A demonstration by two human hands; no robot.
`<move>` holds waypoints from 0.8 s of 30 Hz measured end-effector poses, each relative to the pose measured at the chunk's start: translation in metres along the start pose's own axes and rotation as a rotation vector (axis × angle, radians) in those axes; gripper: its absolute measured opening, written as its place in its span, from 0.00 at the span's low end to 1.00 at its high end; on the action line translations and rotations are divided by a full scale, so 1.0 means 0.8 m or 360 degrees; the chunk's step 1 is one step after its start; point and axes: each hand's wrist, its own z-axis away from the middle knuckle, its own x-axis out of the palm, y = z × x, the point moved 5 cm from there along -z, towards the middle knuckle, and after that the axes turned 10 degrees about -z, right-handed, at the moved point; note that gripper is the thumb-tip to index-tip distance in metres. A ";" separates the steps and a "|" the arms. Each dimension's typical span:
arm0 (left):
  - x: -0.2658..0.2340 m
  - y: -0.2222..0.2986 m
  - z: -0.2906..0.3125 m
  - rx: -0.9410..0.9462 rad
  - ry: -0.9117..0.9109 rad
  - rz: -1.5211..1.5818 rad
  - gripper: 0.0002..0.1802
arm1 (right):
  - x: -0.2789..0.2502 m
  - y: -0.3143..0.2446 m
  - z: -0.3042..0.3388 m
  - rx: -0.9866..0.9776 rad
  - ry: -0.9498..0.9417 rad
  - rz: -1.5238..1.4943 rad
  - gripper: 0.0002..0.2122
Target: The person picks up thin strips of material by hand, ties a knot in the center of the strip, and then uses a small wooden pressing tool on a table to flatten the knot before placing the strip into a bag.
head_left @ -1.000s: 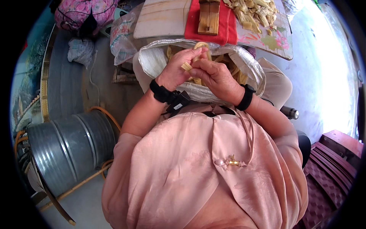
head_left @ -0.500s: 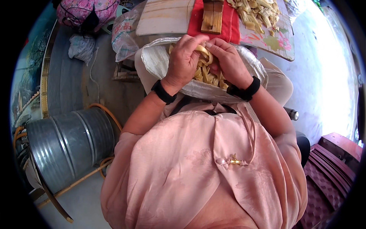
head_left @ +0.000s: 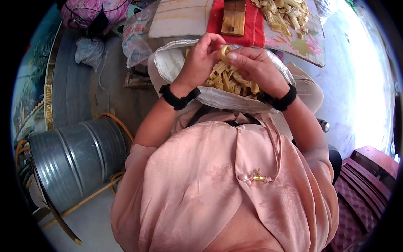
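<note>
Pinched between the fingertips of both hands was a curled pale-yellow strip (head_left: pixel 224 52), bent into a small loop; the left hand (head_left: pixel 200 59) closed on it from nine o'clock, the right hand (head_left: pixel 257 67) from three o'clock, thumbs hidden behind the fingers; black wristbands (head_left: pixel 179 98) circled both wrists; below the grip, at six o'clock, a heap of flat fibrous strips (head_left: pixel 230 80) lay in a pale woven sack (head_left: pixel 218 98) on the lap, its far rim covered by the hands; beyond, at twelve o'clock, a wooden block (head_left: pixel 234 17) rested on red cloth (head_left: pixel 255 25), cut off by the frame; at eight o'clock stood a ribbed grey metal tub (head_left: pixel 75 157).
</note>
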 end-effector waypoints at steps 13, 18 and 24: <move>-0.032 0.008 0.001 -0.0174 0.0311 0.0380 0.16 | -0.054 0.006 0.000 -0.0149 0.0479 -0.0436 0.17; -0.040 0.024 0.002 -0.0015 0.0244 -0.0222 0.16 | -0.047 -0.008 0.005 -0.0283 0.0472 -0.0101 0.14; 0.021 0.051 0.021 0.0217 -0.0152 -0.1133 0.16 | -0.016 0.003 0.001 -0.0434 0.0089 0.0199 0.08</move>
